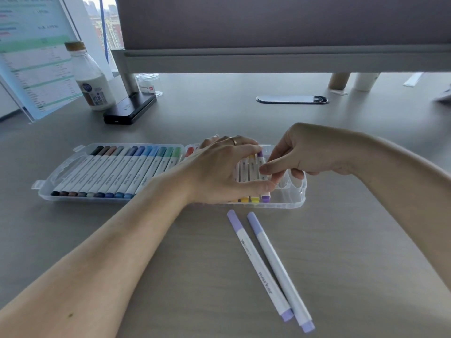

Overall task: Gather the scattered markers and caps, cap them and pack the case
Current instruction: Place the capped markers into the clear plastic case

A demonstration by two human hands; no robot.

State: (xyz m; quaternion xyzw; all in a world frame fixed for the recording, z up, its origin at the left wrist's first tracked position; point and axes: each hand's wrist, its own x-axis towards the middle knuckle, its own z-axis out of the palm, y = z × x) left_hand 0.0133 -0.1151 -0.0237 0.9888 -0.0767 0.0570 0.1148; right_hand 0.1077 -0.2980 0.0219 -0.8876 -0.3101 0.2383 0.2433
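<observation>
A person's left hand [219, 167] is resting across the packed markers [251, 165] in the right half of a clear case [48, 189] on a grey desk [366, 240]. The right hand [307, 154] is pinching a purple marker [265, 198]. Two lilac markers [258, 264] are lying nearer, outside the case.

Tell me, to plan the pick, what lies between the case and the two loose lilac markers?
Head view: only bare desk separates case from lilac markers.

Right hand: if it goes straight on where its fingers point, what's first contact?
The right hand points left at the purple marker in the case, which its fingertips already seem to pinch. Just beyond lies the left hand. Depth is unclear.
</observation>
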